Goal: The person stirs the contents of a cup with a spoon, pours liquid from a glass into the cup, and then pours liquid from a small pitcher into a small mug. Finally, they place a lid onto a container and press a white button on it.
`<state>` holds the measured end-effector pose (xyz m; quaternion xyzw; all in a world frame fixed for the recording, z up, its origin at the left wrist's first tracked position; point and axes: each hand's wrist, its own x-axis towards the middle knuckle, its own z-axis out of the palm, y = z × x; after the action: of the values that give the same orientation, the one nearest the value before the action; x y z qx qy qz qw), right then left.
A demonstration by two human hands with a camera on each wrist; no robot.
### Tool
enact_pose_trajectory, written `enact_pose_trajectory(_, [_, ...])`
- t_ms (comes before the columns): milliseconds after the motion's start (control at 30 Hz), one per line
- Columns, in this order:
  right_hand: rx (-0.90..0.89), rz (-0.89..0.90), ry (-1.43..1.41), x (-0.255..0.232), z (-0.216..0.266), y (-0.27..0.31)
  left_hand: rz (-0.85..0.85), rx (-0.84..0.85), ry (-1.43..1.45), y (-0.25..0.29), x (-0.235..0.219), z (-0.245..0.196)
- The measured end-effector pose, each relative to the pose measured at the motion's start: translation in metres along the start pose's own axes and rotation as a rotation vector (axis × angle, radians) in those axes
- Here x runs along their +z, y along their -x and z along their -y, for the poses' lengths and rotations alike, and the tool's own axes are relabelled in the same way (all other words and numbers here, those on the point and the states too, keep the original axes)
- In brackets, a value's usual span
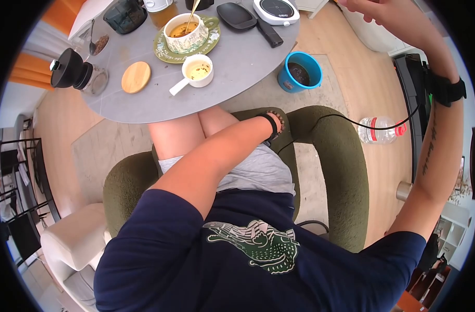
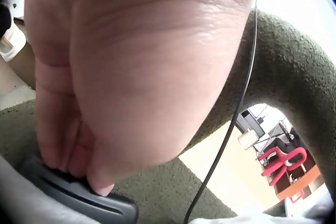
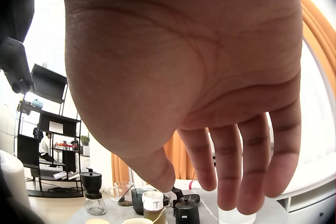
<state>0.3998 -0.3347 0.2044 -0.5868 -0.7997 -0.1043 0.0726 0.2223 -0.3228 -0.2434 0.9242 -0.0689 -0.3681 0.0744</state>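
My left hand (image 1: 278,122) is low beside my lap on the green chair, mostly hidden from the head view. In the left wrist view that hand (image 2: 136,77) points down, its thumb and fingertips pinching the edge of a dark grey object (image 2: 92,200). Raised at the upper right, partly cut off by the frame, is my right hand (image 1: 383,18). Its palm (image 3: 210,77) faces the right wrist camera, fingers spread and loosely extended, and no held thing shows. Far below it stand a black-lidded grinder (image 3: 92,184) and a small black pot (image 3: 187,212).
On the grey table (image 1: 112,106) are a white handled cup (image 1: 205,78), a patterned bowl (image 1: 188,43) on a green saucer, a wooden disc (image 1: 136,77), a black tray (image 1: 236,16) and a scale (image 1: 276,9). A blue bucket (image 1: 285,80) and bottle (image 1: 385,136) are on the floor. Cables run from both wrists.
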Motion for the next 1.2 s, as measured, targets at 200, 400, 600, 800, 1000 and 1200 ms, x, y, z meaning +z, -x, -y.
enact_pose_trajectory(200, [0.085,0.037,-0.004,-0.008,0.018,-0.013,-0.046,-0.017,0.101,0.05,-0.009,0.006])
enact_pose_trajectory(400, [0.074,0.04,0.027,-0.011,0.023,-0.033,-0.28,0.213,0.389,0.056,-0.007,0.037])
enact_pose_trajectory(600, [0.062,0.029,0.103,-0.005,0.053,-0.065,-0.564,0.53,0.833,0.278,-0.092,0.037])
enact_pose_trajectory(800, [0.228,0.142,-0.176,0.021,0.047,-0.11,-1.929,0.113,0.988,0.409,-0.072,0.138])
enact_pose_trajectory(1000, [0.168,0.094,-0.142,0.071,0.062,-0.15,-2.235,-0.075,1.583,0.445,-0.002,0.227])
enact_pose_trajectory(1200, [0.084,0.057,-0.184,0.1,0.067,-0.203,-2.03,0.01,1.715,0.422,-0.008,0.225])
